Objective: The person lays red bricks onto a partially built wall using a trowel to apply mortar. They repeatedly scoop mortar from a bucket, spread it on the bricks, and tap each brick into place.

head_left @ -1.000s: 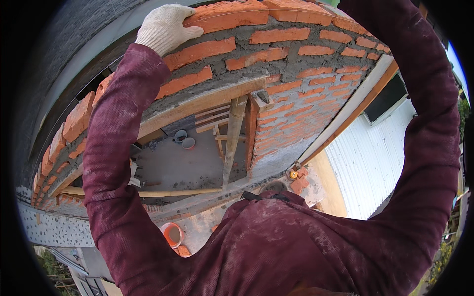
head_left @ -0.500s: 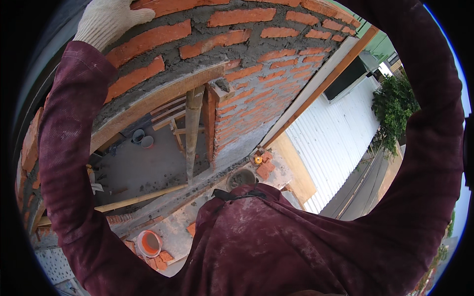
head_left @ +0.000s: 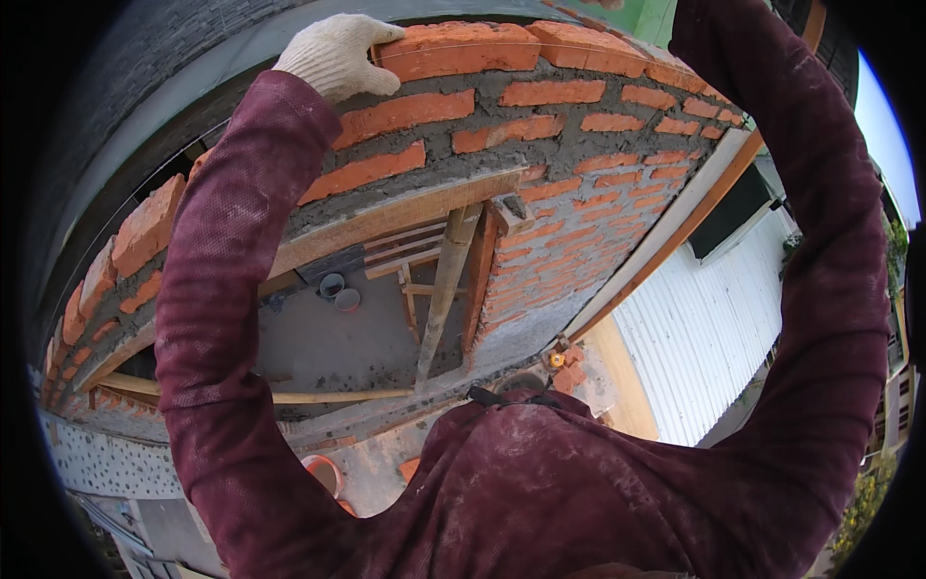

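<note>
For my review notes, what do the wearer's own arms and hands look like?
The left sleeve and right sleeve are long, maroon and creased, the left one marked with pale smudges. The left hand wears an off-white knitted glove. Only a sliver of the right hand shows, too little to tell what covers it.

green wall (head_left: 658,24) upper right | grey floor (head_left: 323,355) below | white corrugated sheeting (head_left: 696,333) right | blue sky (head_left: 885,111)

the left hand (head_left: 338,60) is at the left end of a brick (head_left: 458,50) atop the wall (head_left: 579,207); below, a beam (head_left: 395,216) crosses above a pole (head_left: 446,289), two buckets (head_left: 348,305) sit left of it, and a roof (head_left: 699,318) lies to the right.
</note>
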`<state>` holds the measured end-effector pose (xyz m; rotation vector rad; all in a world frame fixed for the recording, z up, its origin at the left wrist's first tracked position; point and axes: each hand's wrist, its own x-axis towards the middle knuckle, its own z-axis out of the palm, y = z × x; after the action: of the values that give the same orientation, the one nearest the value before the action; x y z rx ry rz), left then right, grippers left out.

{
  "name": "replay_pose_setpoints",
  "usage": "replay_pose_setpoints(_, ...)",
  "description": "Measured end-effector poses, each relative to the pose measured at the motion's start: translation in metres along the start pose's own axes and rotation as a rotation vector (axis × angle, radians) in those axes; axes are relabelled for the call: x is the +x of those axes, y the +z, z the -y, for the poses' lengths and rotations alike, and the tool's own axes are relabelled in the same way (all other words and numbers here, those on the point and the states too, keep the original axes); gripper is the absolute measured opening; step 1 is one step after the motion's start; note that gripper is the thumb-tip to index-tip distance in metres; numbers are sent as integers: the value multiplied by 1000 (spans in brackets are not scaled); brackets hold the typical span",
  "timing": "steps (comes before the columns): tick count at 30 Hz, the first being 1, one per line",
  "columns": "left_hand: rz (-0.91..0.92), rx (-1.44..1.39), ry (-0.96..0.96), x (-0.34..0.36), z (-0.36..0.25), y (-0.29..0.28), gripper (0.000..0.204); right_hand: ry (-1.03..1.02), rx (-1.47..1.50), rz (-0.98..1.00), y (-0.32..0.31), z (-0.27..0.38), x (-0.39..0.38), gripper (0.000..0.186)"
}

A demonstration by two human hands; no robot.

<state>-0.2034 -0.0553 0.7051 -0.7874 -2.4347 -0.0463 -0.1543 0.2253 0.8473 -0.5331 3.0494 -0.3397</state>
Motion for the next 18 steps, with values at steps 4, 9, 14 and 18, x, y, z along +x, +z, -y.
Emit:
replay_pose_setpoints(4,15,-64,-87,-5,2,0,62,37,62,-203,2,21,-24,34)
replay_pose_setpoints(9,42,135,-129,12,-23,0,58,-28,-7,-423,4,25,-49,43)
replay_pose_setpoints(14,0,305,-87,10,-11,5,54,-167,-161,-292,35,-11,-8,46)
replay_pose_setpoints(18,-5,213,-63,28,-33,-2,57,81,-183,-109,9,14,-42,45)
